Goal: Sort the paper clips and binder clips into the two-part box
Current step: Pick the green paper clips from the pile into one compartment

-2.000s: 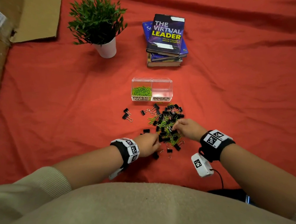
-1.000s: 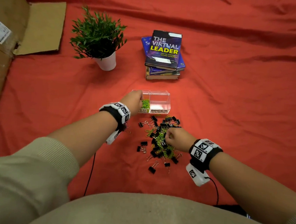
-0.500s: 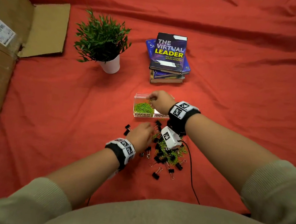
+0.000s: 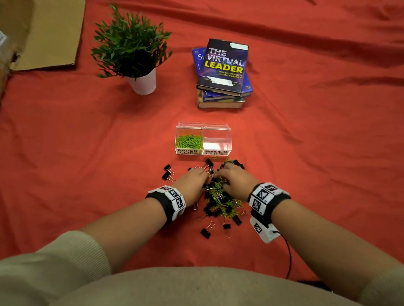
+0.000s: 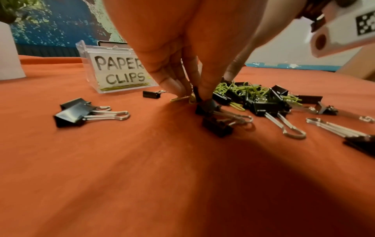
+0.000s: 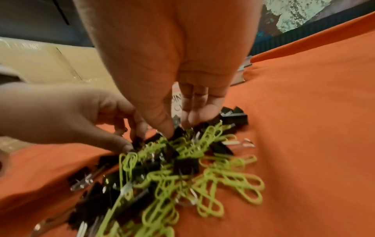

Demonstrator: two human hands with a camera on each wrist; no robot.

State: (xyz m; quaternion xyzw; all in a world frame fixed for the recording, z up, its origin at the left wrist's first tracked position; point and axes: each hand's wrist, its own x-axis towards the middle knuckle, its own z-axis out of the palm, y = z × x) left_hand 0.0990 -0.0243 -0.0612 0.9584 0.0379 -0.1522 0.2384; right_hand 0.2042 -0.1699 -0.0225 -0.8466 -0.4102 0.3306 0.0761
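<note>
The clear two-part box (image 4: 203,141) stands on the red cloth; its left part, labelled PAPER CLIPS (image 5: 119,72), holds green paper clips (image 4: 189,141), and the right part looks empty. Just in front lies a mixed pile (image 4: 219,200) of green paper clips and black binder clips. Both hands are in the pile's far end. My left hand (image 4: 195,177) points down, thumb and fingers (image 5: 192,94) closing together on a green paper clip (image 5: 181,98) on the cloth. My right hand (image 6: 179,126) reaches down with fairly straight fingers, its tips touching clips in the pile (image 6: 182,168); this view is blurred.
Two loose binder clips (image 4: 168,172) lie left of the pile and a few more (image 4: 206,232) lie at its near side. A potted plant (image 4: 131,50) and a stack of books (image 4: 224,70) stand beyond the box. Cardboard (image 4: 49,32) lies at the far left. A cable (image 4: 289,254) trails from my right wrist.
My right hand came back from above the box down into the pile. My left hand, which went to the paper clip part a second ago, stays in the pile's left side.
</note>
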